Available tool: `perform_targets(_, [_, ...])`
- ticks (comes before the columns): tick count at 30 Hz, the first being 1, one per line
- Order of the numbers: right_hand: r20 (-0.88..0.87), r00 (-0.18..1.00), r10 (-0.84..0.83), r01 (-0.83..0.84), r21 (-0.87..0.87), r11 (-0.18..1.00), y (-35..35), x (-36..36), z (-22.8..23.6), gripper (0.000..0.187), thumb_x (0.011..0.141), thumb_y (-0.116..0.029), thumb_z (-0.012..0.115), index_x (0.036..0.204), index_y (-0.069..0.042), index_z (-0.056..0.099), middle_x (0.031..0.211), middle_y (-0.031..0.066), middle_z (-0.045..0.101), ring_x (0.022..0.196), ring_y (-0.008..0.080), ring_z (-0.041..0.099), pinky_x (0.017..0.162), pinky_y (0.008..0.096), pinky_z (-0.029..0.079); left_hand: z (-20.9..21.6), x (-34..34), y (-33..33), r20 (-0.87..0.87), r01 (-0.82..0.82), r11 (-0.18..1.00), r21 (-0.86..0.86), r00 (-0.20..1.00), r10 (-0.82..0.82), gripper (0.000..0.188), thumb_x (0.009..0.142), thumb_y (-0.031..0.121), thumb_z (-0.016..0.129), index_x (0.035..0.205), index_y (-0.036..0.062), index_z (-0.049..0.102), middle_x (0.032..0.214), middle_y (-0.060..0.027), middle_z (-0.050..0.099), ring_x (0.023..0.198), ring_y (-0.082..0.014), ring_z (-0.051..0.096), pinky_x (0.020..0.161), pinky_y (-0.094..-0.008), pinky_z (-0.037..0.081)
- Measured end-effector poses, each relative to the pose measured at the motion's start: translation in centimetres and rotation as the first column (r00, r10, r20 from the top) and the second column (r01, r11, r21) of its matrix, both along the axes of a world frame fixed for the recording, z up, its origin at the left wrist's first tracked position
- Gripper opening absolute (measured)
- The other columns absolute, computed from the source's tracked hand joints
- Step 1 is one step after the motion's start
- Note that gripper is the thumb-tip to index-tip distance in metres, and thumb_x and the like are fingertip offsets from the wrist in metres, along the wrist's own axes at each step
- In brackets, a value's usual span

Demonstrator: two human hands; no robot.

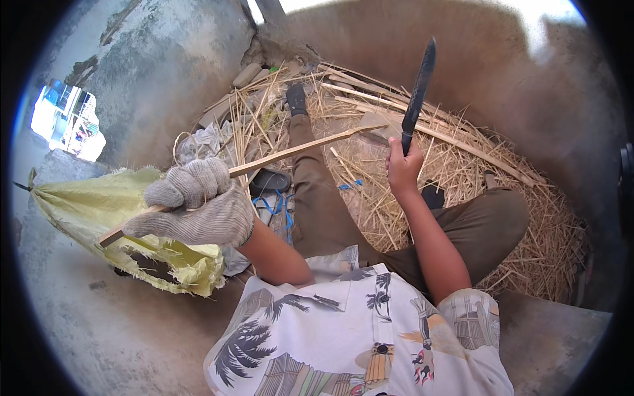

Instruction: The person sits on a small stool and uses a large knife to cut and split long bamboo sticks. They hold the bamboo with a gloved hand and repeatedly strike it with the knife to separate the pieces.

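Observation:
My left hand [198, 198], in a grey knitted glove, is closed round a thin wooden strip [297, 150]. The strip slants up to the right, its far tip narrowed and notched, its near end poking out below the glove. In my bare right hand [404, 165] is the handle of a long dark-bladed knife [421, 82]. The blade points upward, just right of the strip's tip and apart from it. A pale flat piece [378, 129] shows behind the strip's tip.
Loose shavings and split strips [528, 244] cover the floor to the right and ahead. Longer slats [456, 142] lie along the curved wall. My legs [323, 191] spread ahead. A torn yellow sack [99, 201], blue ties [284, 211] and a dark sandal [271, 181] lie left.

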State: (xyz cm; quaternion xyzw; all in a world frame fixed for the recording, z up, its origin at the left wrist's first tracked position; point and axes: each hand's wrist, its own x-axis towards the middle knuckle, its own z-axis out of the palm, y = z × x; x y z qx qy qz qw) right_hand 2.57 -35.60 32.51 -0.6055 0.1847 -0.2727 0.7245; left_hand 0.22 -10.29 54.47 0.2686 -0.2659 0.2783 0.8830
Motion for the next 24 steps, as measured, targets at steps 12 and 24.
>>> perform_targets(12, [-0.536,0.741,0.405,-0.351,0.204,0.914,0.9,-0.4,0.6,0.029,0.089,-0.021,0.067,0.07,-0.007,0.049,0.051,-0.001,0.043,0.036,0.0108,0.039,0.035,0.0291,0.028,-1.2,1.5,0.4,0.174,0.221,0.967,0.127,0.955,-0.241,0.061,0.088,0.079,0.046,0.064,0.0225,0.05,0.057,0.004,0.042,0.046,-0.0107,0.027,0.044,-0.0297,0.022])
perform_targets(24, [-0.653,0.755,0.056,-0.354,-0.335,0.873,2.7,-0.3,-8.5,0.037,0.088,-0.027,0.067,0.07,0.004,0.058,0.059,0.0131,0.059,0.047,0.0265,0.053,0.047,0.0408,0.04,-0.8,1.6,0.3,-0.035,-0.056,0.998,-0.042,0.998,0.055,0.065,0.091,0.076,0.043,0.057,0.0221,0.031,0.049,0.0049,0.033,0.042,-0.0098,0.024,0.039,-0.0282,0.021])
